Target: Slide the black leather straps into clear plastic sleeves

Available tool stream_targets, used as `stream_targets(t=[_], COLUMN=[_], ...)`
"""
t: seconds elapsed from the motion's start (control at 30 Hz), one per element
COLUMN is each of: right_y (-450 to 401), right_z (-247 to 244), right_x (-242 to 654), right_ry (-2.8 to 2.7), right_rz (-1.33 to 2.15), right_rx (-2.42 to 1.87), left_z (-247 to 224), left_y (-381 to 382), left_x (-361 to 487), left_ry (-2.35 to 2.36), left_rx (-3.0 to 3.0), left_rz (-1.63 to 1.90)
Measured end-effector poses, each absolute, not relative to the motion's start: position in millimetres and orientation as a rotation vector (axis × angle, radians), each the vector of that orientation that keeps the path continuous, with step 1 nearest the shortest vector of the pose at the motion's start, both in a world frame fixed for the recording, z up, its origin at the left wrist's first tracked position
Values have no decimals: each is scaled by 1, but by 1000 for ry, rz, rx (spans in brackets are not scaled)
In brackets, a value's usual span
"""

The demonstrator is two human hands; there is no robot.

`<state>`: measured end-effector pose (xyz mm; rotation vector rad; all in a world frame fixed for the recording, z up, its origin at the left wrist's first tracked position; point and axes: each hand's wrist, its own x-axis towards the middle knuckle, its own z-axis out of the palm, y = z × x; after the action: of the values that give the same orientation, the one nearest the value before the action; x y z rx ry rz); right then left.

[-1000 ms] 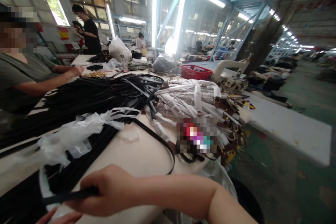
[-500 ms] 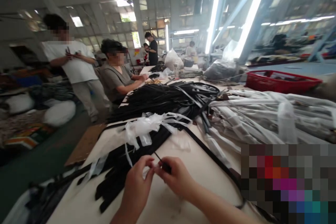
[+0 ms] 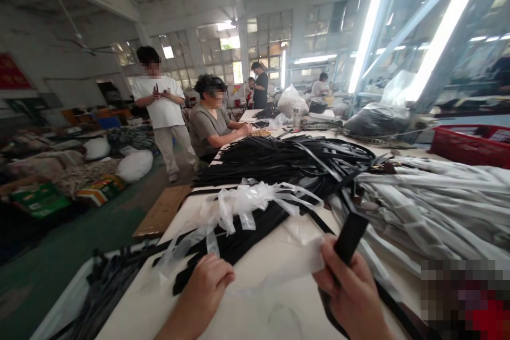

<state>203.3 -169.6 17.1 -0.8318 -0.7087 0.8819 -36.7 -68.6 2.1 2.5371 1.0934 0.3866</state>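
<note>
My right hand (image 3: 350, 287) grips the end of a black leather strap (image 3: 349, 237), holding it upright at the lower right. A thin clear plastic film (image 3: 287, 268) runs across the white table (image 3: 279, 319) from that hand toward my left hand (image 3: 203, 289). The left hand's fingers are curled, and it lies just below loose black straps (image 3: 235, 244) tangled with white plastic wrap (image 3: 239, 204). A large pile of black straps (image 3: 287, 162) sits beyond them. To the right lies a bundle of white-wrapped straps (image 3: 430, 207).
A seated co-worker (image 3: 207, 127) works at the far table end beside brass hardware (image 3: 261, 133). Another person (image 3: 159, 106) stands on the floor behind. A red crate (image 3: 472, 146) and a black plastic bag (image 3: 376, 119) stand at the back right. Sacks and boxes cover the floor on the left.
My hands have moved apart, and the right hand now raises a strap end with the film stretching from it. The view has swung left and upward, showing more of the hall.
</note>
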Motion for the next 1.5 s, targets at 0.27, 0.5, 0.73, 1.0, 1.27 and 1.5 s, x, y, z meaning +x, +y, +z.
stream_targets(t=[0.27, 0.5, 0.73, 1.0, 1.27, 1.5], right_y=[-145, -147, -147, -149, -147, -146], right_z=[16, 1, -4, 4, 1, 12], right_x=[219, 191, 188, 187, 197, 210], right_ry=[-805, -1264, -1519, -1626, -1404, -1438], right_rz=[1170, 1314, 1076, 966, 1130, 1039], right_rx=[-1075, -1207, -1404, -1447, -1266, -1333], left_z=[-2, 49, 24, 22, 16, 12], left_y=[-78, -79, -72, -77, -79, -80], left_x=[-75, 1, 29, 21, 13, 0], left_ry=[1104, 938, 910, 908, 935, 994], left_rx=[2443, 2035, 1615, 1586, 1607, 1573], left_rz=[445, 688, 493, 479, 533, 592])
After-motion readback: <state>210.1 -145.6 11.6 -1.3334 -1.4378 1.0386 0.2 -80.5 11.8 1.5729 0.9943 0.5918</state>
